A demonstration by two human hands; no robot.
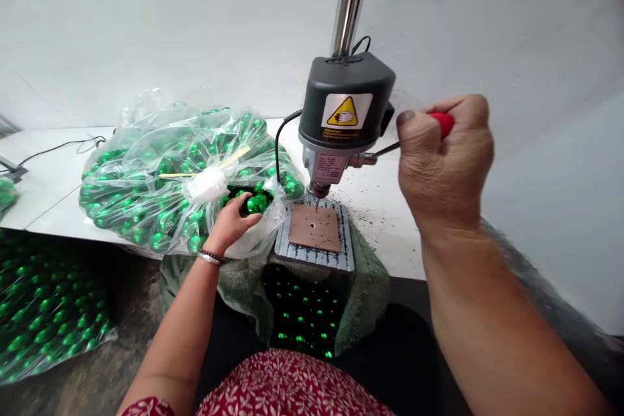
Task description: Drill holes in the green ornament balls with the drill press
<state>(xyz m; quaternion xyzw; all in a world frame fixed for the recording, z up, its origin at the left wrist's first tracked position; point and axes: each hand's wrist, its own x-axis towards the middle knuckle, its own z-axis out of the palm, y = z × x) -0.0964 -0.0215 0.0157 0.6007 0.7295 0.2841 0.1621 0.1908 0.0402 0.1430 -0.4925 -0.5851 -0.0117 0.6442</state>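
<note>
My right hand (446,166) is closed round the red knob (442,123) of the feed lever on a small bench drill press (346,101). Into the mouth of a clear plastic bag (209,185) reaches my left hand (236,221), thumb and fingers apart beside shiny green balls (256,203); some fingertips are hidden among them. Below the chuck, the drill bit (317,205) points down over a brown square board (314,229) with a hole in it. This board lies on the press's grooved metal base (314,257), with no ball on it.
A green woven sack (363,266) hangs open under the base, with green balls inside. Dark shavings (375,218) litter the white table (394,250). Another bag of green balls (43,305) stands at lower left. A black cable (277,149) runs beside the press.
</note>
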